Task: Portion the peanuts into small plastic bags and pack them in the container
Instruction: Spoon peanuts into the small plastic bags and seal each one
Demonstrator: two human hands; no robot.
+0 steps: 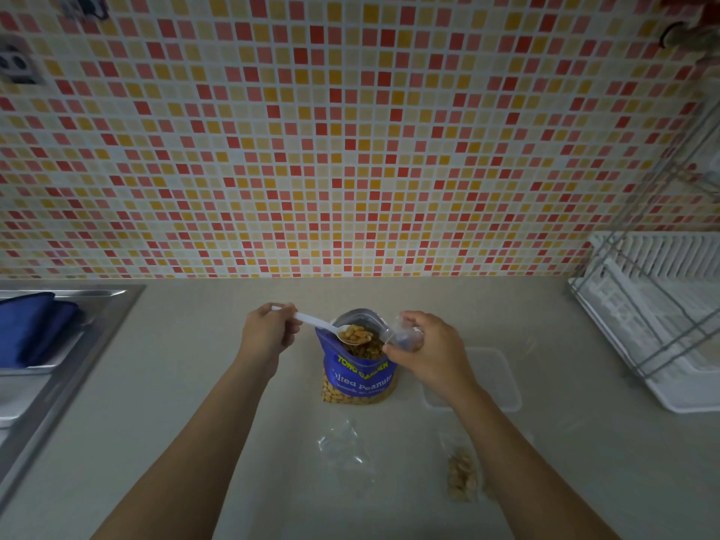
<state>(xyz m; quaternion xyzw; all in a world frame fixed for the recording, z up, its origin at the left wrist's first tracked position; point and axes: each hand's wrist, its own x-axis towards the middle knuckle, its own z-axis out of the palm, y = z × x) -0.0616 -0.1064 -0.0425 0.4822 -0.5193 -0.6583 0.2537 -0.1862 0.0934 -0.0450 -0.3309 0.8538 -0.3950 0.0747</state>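
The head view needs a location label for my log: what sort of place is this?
Most likely a home kitchen: a steel sink at the left, a dish rack at the right, and a mosaic-tiled wall behind the countertop.

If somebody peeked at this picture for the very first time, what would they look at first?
Probably the blue bag of salted peanuts standing open in the middle of the counter. The left hand holds a white plastic spoon heaped with peanuts over its mouth, and the right hand holds a small clear bag beside it. Behind everything, the red, orange and cream mosaic wall fills the top.
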